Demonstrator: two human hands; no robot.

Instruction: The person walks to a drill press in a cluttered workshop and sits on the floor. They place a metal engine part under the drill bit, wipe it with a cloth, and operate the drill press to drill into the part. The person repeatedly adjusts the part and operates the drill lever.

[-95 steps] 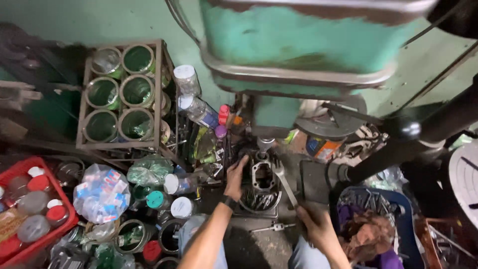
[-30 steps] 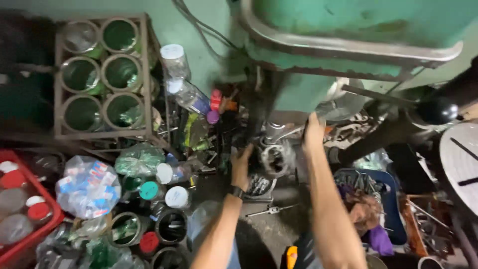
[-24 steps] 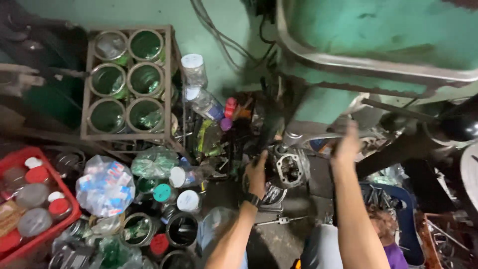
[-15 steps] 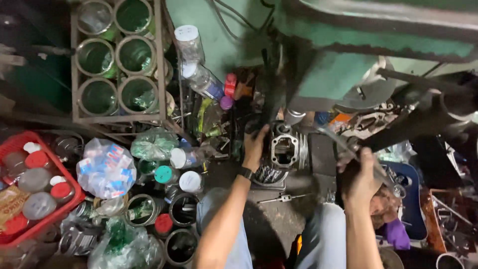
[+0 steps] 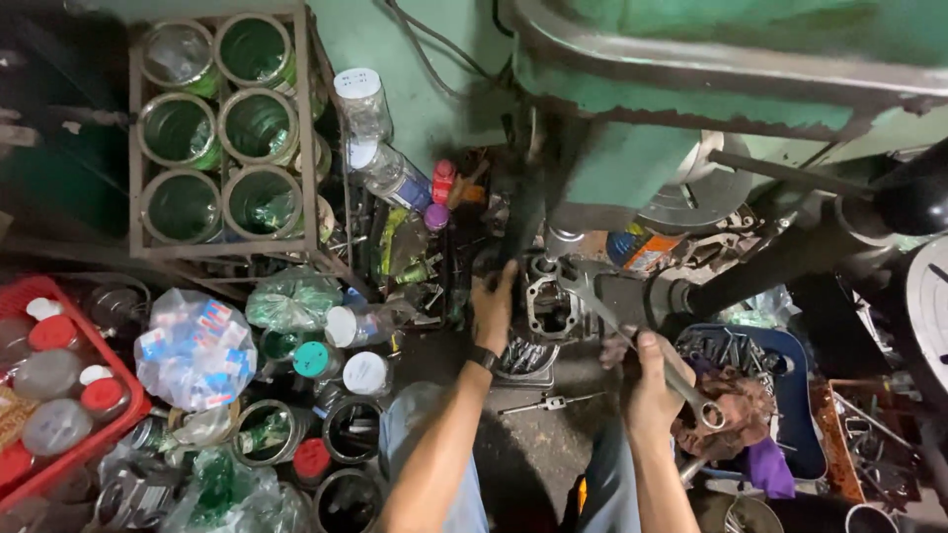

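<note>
My left hand (image 5: 493, 308) rests on the left side of a grey metal engine part (image 5: 549, 306) that stands on the dark floor under a green machine (image 5: 691, 89). A black band sits on that wrist. My right hand (image 5: 648, 387) is closed around the shaft of a long metal wrench (image 5: 660, 360). The wrench runs diagonally from the engine part down to its ring end (image 5: 709, 415) at the right. My knees show at the bottom edge.
A wooden crate (image 5: 222, 128) of green cans stands at upper left, with plastic bottles (image 5: 373, 138) beside it. A red crate (image 5: 59, 385) of jars, plastic bags and open tins (image 5: 351, 429) crowd the left. A blue tray (image 5: 770, 395) of tools and rags lies right.
My right hand came down from the green machine and took hold of the wrench at the engine part. My left hand stayed on the part. The view shifted slightly.
</note>
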